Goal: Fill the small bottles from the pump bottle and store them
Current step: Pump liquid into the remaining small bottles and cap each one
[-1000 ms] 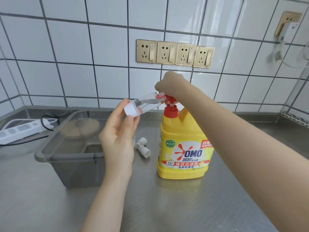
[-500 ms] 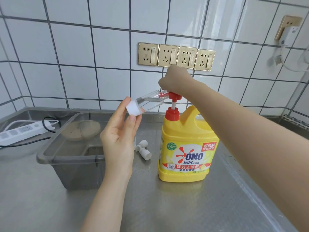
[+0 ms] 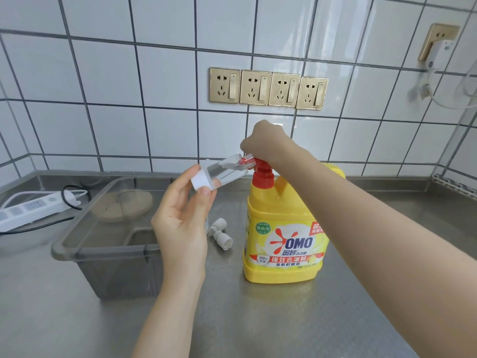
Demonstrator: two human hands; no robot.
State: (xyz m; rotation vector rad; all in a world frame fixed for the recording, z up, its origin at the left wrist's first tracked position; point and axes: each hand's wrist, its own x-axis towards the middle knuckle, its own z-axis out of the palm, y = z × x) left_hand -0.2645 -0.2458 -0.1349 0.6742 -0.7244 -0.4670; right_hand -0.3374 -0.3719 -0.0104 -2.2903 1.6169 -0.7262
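Fingers of left hand [image 3: 180, 223] pinch small bottle [image 3: 224, 171]; right hand [image 3: 265, 143] apparently presses pump bottle [image 3: 284, 236].

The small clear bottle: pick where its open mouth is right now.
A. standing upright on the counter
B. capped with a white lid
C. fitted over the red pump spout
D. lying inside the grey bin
C: the left hand holds the small clear bottle tilted, with its mouth over the red pump spout of the yellow bottle, while the right hand rests on the pump.
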